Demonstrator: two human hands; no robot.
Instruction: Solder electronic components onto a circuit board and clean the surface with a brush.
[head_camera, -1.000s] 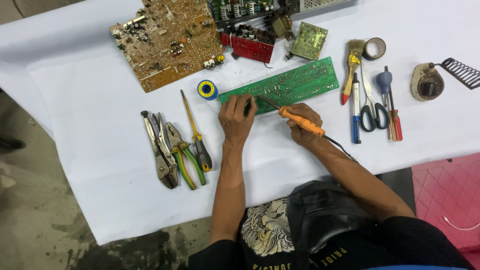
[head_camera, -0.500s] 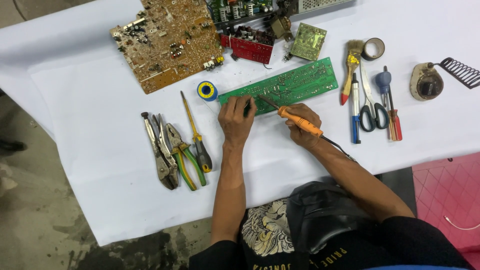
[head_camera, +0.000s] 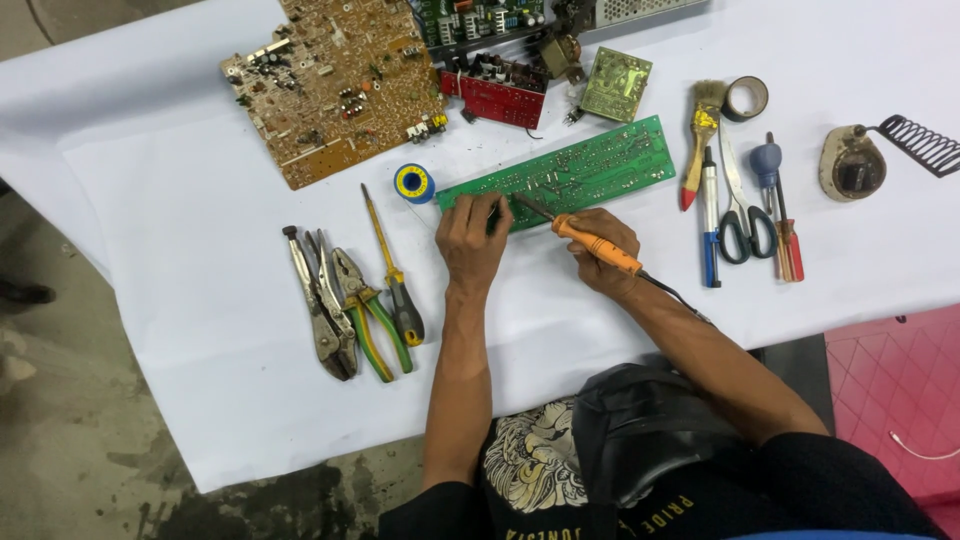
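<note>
A long green circuit board (head_camera: 590, 165) lies slanted on the white-covered table (head_camera: 180, 210). My left hand (head_camera: 472, 240) rests on the board's lower left end, fingertips pressing it down. My right hand (head_camera: 603, 250) grips an orange-handled soldering iron (head_camera: 590, 240), its dark tip touching the board just right of my left fingers. The iron's cord runs back along my right forearm. A blue and yellow spool of solder wire (head_camera: 413, 183) sits just left of the board.
Pliers (head_camera: 345, 305) and a screwdriver (head_camera: 395, 270) lie to the left. A large brown circuit board (head_camera: 335, 80) and smaller boards (head_camera: 498, 95) lie at the back. Brush (head_camera: 700, 135), tape roll (head_camera: 745, 98), scissors (head_camera: 740, 210), pen (head_camera: 710, 220) and iron stand (head_camera: 855, 165) are at the right.
</note>
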